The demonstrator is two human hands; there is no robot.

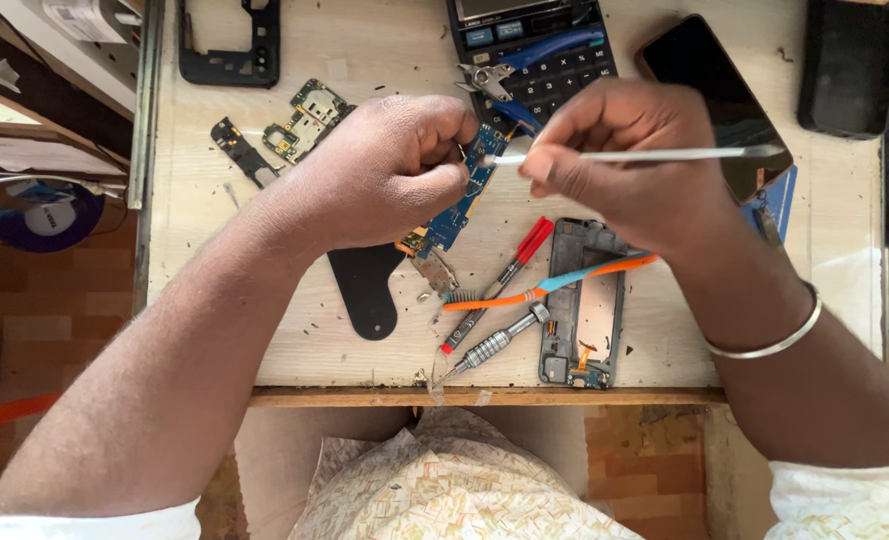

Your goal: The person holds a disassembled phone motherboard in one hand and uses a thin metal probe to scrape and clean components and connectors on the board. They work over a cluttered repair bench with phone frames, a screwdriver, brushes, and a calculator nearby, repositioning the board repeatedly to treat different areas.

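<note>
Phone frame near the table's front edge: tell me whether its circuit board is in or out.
Out. The phone frame lies hollow; the left hand holds the blue circuit board.

Blue circuit board point(461, 205), red-handled screwdriver point(499, 280), orange-and-blue brush point(549, 285), black calculator point(539, 50)

Left hand point(389, 170) fisted, right hand point(619, 160) pinching — knuckles nearly meeting, forearms angled inward.

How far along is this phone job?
Done: the phone frame lies stripped, and a green board sits apart. In hand: the left hand holds the blue circuit board while the right hand works a metal pry tool on it. Left: reassembly, apparently.
</note>
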